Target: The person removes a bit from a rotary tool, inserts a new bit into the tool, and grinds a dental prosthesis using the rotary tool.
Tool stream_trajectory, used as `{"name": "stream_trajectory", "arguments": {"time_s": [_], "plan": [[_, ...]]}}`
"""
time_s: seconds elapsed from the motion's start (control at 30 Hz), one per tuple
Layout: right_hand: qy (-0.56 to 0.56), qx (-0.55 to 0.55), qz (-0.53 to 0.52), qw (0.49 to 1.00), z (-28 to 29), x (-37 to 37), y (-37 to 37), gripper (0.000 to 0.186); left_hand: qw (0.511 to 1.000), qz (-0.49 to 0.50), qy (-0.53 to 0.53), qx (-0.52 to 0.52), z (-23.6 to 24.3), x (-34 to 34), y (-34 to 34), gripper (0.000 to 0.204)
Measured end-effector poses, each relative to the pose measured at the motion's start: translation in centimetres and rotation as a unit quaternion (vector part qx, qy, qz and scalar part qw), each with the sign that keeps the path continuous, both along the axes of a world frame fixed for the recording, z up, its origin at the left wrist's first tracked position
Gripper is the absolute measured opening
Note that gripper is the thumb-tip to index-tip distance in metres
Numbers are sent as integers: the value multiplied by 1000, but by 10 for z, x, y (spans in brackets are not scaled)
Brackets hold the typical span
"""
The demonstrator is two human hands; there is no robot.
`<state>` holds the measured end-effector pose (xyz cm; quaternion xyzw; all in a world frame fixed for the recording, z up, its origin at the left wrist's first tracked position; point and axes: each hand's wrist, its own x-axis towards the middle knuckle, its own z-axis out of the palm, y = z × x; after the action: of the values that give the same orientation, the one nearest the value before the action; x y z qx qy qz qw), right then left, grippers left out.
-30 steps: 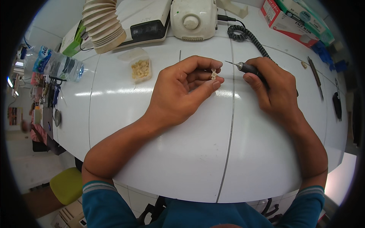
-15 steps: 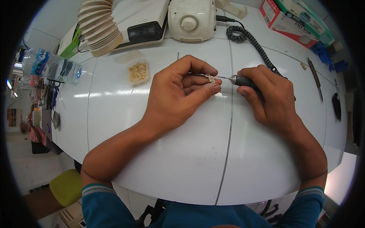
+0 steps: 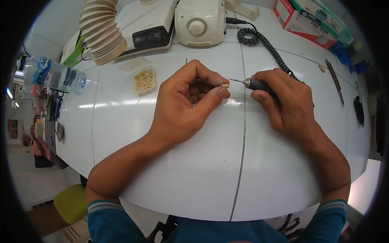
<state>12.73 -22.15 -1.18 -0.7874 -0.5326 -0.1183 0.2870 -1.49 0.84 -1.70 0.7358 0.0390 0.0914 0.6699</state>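
Between the thumb and fingertips of my left hand [image 3: 182, 103] is pinched a small cream tooth-like piece [image 3: 225, 85], mostly covered by the fingers. My right hand [image 3: 285, 99] is wrapped round a black rotary handpiece [image 3: 257, 84] with a metal nose. Its thin bur [image 3: 236, 80] points left at the piece, and a small gap seems to lie between them. Left of my left hand sits a clear plastic box [image 3: 153, 82] with its lid folded back, holding several cream pieces [image 3: 143, 80] of a similar colour.
A cream control unit [image 3: 199, 24] with a knob stands at the back, its coiled black cord [image 3: 271, 46] running to the handpiece. Beside it are a ribbed hose [image 3: 101, 34] and a water bottle [image 3: 60, 77]. Mask boxes [image 3: 312, 24] and a slim brown tool [image 3: 334, 81] lie right.
My left fingers have turned the tooth-like piece and closed further over it, so less of it shows. The left hand has shifted slightly left, away from the bur. The right hand keeps its grip.
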Motion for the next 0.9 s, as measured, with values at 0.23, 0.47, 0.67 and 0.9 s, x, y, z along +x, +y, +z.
{"name": "stream_trajectory", "arguments": {"time_s": [0.23,0.47,0.67,0.9], "plan": [[4,6,1,1000,0,1,-1,25,996,32,-27,76,2,0,-1,26],[-4,-1,-2,1000,-1,0,-1,26,996,64,-7,59,3,0,-1,28],[-43,-35,-25,998,-2,-1,-1,27,999,44,15,9,1,3,-2,35],[-35,-40,-29,998,0,0,0,27,999,37,29,16,6,2,-3,39]]}}
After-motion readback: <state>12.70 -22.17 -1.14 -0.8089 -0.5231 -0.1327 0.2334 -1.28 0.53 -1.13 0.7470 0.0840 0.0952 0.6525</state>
